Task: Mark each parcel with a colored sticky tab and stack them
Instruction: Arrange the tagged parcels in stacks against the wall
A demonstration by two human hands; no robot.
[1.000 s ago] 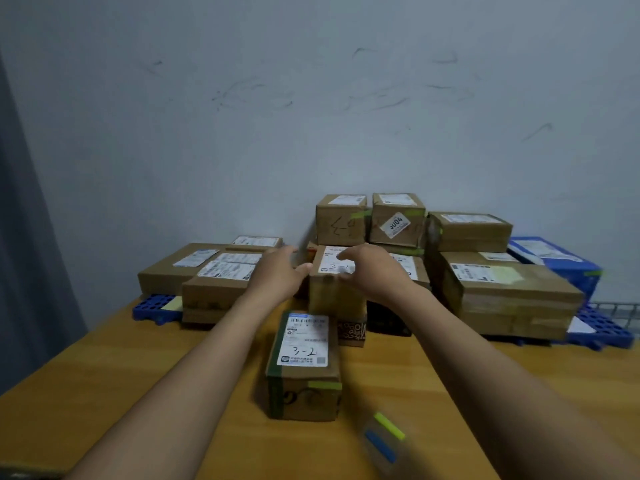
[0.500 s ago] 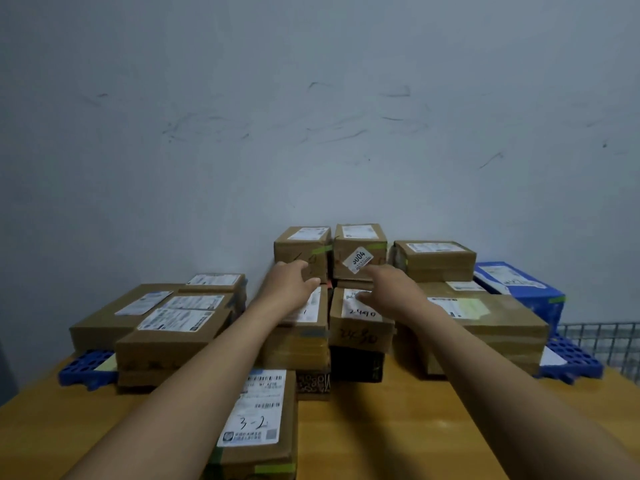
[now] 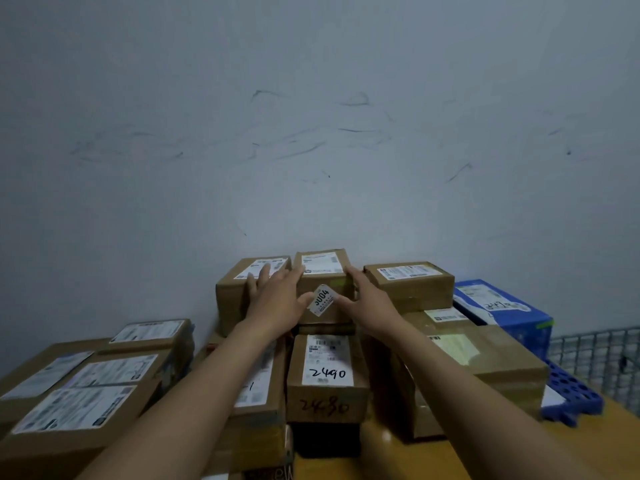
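Observation:
A small brown parcel with a tilted "3004" label tops the middle stack against the wall. My left hand lies against its left side, fingers straight and reaching onto the neighbouring top parcel, thumb on the front face. My right hand presses the right side with straight fingers, thumb also on the front. Below sits a parcel marked "2490". To the right, a large parcel carries a pale green tab.
Flat labelled parcels are piled at the left. Another brown parcel and a blue box stand at the right, on a blue plastic pallet beside a wire grid. The wooden table shows in front.
Both hands rose from the lower middle parcels to the top "3004" parcel. The view tilted upward, so the near "3-2" parcel and the sticky tabs dropped out of sight.

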